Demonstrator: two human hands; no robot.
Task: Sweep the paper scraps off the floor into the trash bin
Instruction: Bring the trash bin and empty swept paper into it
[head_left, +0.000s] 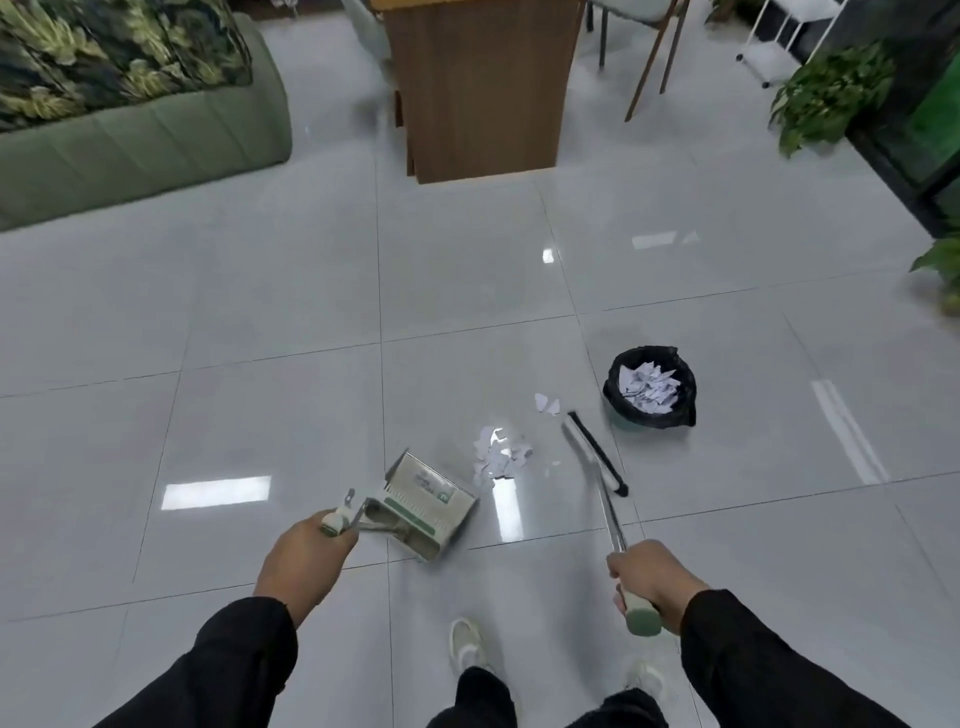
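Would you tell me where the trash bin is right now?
In the head view, the trash bin stands on the floor at right of centre, just beyond the broom head.

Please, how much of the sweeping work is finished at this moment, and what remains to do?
Done: the trash bin already holds many paper scraps. In hand: the left hand grips the dustpan handle and the right hand grips the broom; its head is beside a pile of scraps lying between it and the dustpan. Left: that pile and two loose pieces nearer the bin are still on the floor.
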